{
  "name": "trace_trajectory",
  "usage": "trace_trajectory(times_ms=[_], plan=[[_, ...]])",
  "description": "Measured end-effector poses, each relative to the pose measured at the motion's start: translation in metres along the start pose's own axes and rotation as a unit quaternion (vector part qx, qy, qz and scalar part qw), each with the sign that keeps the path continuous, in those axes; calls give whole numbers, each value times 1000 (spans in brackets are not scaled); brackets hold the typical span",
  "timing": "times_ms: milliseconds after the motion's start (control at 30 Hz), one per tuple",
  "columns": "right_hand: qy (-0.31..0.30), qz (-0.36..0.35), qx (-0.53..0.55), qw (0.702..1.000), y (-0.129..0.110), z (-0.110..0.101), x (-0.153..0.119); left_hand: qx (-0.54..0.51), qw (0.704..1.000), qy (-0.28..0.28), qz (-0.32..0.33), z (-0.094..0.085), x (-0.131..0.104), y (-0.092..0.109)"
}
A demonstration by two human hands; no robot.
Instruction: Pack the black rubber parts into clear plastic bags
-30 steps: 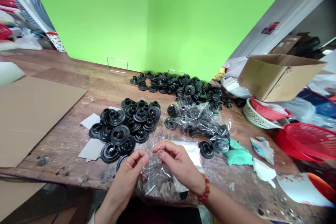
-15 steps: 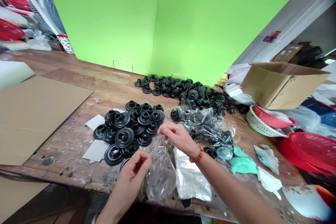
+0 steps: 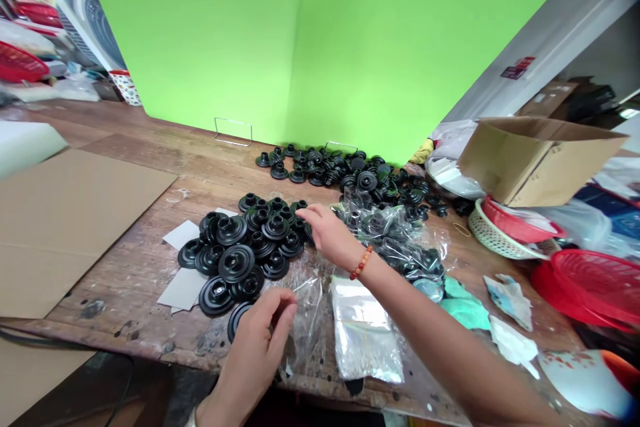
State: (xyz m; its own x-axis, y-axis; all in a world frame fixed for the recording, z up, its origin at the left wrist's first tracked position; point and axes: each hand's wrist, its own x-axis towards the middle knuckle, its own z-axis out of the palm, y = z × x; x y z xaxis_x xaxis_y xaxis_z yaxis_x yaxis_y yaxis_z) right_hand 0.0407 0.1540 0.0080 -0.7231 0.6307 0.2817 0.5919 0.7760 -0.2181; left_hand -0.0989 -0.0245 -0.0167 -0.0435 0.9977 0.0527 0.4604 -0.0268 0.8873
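Observation:
My right hand (image 3: 331, 235) is at the right edge of a pile of black stepped plastic discs with raised hubs (image 3: 236, 263). Its fingers are closed on one black disc (image 3: 309, 235), mostly covered by the hand. Lower down, my left hand (image 3: 264, 332) is curled, thumb against fingers, at the edge of a clear plastic bag (image 3: 306, 293). The bag hangs slack to the right of that hand. Another black disc (image 3: 236, 321) lies partly behind the left hand. A stack of flat clear bags (image 3: 367, 340) lies right of the loose bag.
More black discs (image 3: 367, 180) are heaped at the back, below a green board (image 3: 295, 47). Bagged discs (image 3: 385, 227) lie right of centre. Grey cards (image 3: 183, 288) sit under the pile. Cardboard (image 3: 75, 213) is at left; a carton (image 3: 535, 160) and red baskets (image 3: 595, 287) are at right.
My right hand has moved up from the clear bag to the disc pile and closed on a disc at its right edge. My left hand has shifted slightly right, still at the bag.

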Motion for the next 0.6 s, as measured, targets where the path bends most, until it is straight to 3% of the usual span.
trace_trajectory(times_ms=[133,333,500,600], plan=[[-113,0,-56,992,1,9,-3,3,1000,2,25,5,0,3],[-75,89,-85,990,-2,15,-3,34,997,29,57,-1,-3,4],[-76,99,-43,991,10,19,-5,39,994,20,98,-2,1,7],[-38,112,-20,993,6,7,-14,57,992,12,109,-1,3,7]])
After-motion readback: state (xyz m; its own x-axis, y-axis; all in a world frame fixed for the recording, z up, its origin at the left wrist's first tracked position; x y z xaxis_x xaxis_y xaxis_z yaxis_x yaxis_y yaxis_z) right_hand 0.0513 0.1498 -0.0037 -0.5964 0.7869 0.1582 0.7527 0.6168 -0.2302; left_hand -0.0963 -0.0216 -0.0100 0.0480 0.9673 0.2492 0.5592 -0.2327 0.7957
